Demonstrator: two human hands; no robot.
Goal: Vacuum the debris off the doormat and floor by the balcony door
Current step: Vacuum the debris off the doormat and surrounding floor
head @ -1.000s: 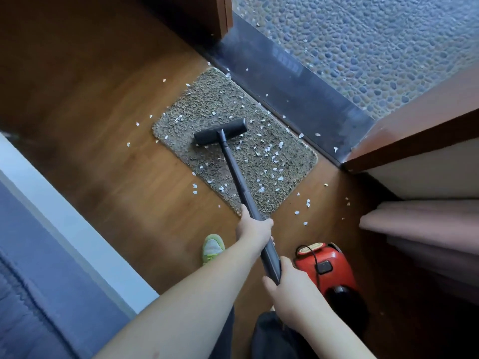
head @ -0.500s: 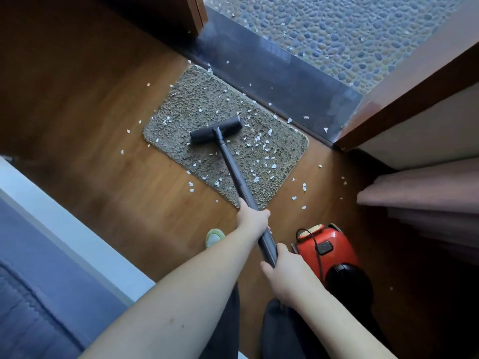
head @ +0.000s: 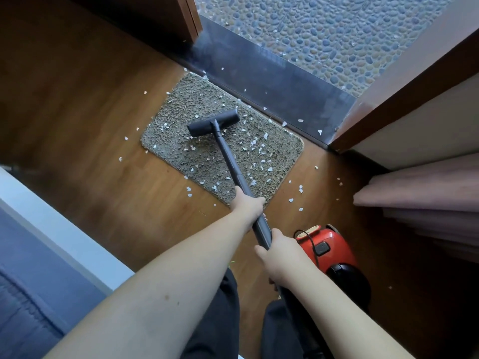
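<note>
A grey-brown doormat [head: 181, 141] lies on the wooden floor [head: 85, 104] beside the dark door threshold [head: 280, 89]. Several white debris flakes [head: 259, 149] dot the mat's right half, the floor around it and the threshold. The black vacuum nozzle [head: 213, 123] rests on the mat's middle, its dark wand [head: 230, 161] running back toward me. My left hand [head: 247, 203] grips the wand further down, my right hand [head: 278, 252] grips it nearer my body. The red vacuum body [head: 326, 244] sits on the floor at my right.
Pebbled balcony ground [head: 337, 29] lies past the threshold. A wooden door frame [head: 193, 19] stands at the back left, a wall corner [head: 414, 107] and pink curtain folds [head: 425, 198] at the right. A blue bed with white edge [head: 39, 229] borders the left.
The nozzle has slid a little further along the mat toward the threshold. Both hands kept their grip on the wand. The green shoe by my left arm is no longer visible.
</note>
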